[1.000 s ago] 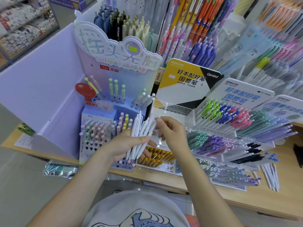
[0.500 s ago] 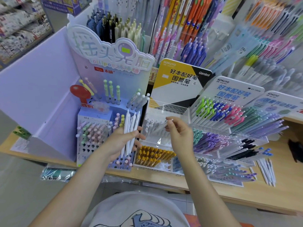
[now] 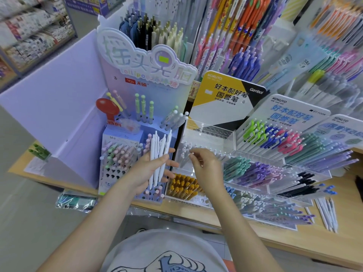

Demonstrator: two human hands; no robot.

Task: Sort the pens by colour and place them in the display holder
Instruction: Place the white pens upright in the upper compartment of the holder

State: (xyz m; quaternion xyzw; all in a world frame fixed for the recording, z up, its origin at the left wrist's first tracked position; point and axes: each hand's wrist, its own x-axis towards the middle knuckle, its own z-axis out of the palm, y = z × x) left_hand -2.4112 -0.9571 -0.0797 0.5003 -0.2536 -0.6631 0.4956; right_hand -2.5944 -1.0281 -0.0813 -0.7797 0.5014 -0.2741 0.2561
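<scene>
My left hand (image 3: 149,169) grips a bundle of white pens (image 3: 160,154) held upright in front of the lilac display. My right hand (image 3: 206,169) pinches one white pen (image 3: 186,160) and holds it at the middle tier of the clear acrylic display holder (image 3: 208,134), where other white pens (image 3: 184,148) stand in a row. Yellow-capped pens (image 3: 182,185) fill the tier below. The holder's top tier of holes is empty.
A lilac lollipop-pen stand (image 3: 121,160) sits at the left. Coloured pens in clear trays (image 3: 275,154) spread to the right. Several loose white pens (image 3: 328,214) lie on the wooden counter (image 3: 294,244) at far right. Racks of pens (image 3: 235,36) rise behind.
My right hand took one white pen from the bundle and carried it right and forward to the holder's middle tier. The left hand lowered the bundle slightly.
</scene>
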